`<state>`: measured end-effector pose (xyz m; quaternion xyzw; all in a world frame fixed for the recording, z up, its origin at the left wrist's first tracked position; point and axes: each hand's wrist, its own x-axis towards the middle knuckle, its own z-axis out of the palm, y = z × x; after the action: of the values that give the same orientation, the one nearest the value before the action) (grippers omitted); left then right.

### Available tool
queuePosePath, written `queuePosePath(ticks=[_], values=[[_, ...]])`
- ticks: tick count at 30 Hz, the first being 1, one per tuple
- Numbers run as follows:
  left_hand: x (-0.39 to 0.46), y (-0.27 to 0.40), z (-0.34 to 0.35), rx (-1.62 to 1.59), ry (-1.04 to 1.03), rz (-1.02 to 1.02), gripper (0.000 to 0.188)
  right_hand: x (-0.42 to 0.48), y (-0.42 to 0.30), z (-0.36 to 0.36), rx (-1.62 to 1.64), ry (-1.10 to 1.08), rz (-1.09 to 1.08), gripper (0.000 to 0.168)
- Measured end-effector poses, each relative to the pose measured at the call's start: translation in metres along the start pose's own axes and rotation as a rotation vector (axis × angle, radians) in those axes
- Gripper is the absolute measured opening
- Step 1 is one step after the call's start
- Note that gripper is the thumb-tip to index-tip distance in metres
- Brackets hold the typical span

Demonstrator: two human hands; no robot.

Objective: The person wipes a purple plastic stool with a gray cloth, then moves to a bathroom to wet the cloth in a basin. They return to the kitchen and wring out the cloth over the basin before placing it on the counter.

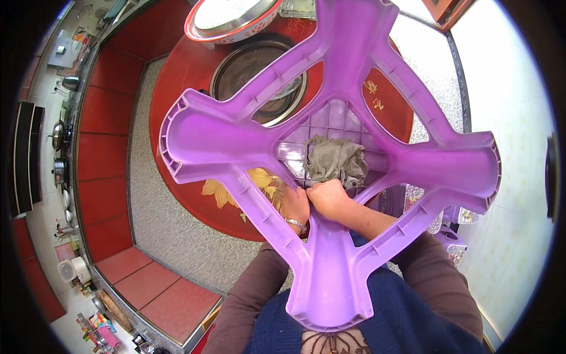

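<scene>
A purple plastic stool (340,71) is turned bottom up before me, its legs splayed outward and its ribbed underside (337,114) showing. On that underside lies a crumpled grey cloth (336,159). My left hand (297,205), with a bracelet at the wrist, grips the stool at the base of the near leg; most of its fingers are hidden. My right hand (329,199) reaches over the same leg, curled beside my left thumb and against the cloth's near edge. Its fingertips are out of sight, so what they hold cannot be told.
Under the stool stands a round red table (185,79) with gold flower patterns. A dark round pan or tray (239,66) and a red-rimmed basin (261,26) rest on its far part. Purple patterned stools (451,241) stand at right; a red-tiled counter (106,155) runs along the left.
</scene>
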<state>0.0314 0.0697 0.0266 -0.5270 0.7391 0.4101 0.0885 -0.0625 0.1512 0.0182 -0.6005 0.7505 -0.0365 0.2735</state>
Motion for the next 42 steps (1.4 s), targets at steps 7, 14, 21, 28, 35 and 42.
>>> queuePosePath(ticks=[7, 14, 21, 28, 35, 42], values=[[-0.006, 0.005, -0.001, -0.016, 0.059, 0.033, 0.043, -0.016, 0.048, -0.026, 0.673, 0.512, 0.245, 0.017], [0.006, -0.021, 0.017, -0.027, 0.249, 0.292, 0.046, -0.044, 0.029, -0.081, 1.172, 1.512, 0.227, 0.011], [0.004, -0.023, 0.016, -0.026, 0.194, 0.250, 0.042, -0.043, 0.039, -0.022, 0.143, 0.593, 0.036, 0.016], [-0.001, -0.014, 0.008, -0.048, 0.139, 0.186, 0.033, -0.024, 0.035, -0.017, -0.152, 0.228, 0.216, 0.013], [-0.002, -0.012, 0.013, -0.117, 0.233, 0.233, 0.039, -0.014, 0.045, -0.007, 0.291, 0.133, 0.327, 0.014], [0.005, -0.020, 0.015, -0.007, 0.227, 0.258, 0.040, 0.013, 0.040, -0.023, 0.305, 0.642, 0.217, 0.012]])
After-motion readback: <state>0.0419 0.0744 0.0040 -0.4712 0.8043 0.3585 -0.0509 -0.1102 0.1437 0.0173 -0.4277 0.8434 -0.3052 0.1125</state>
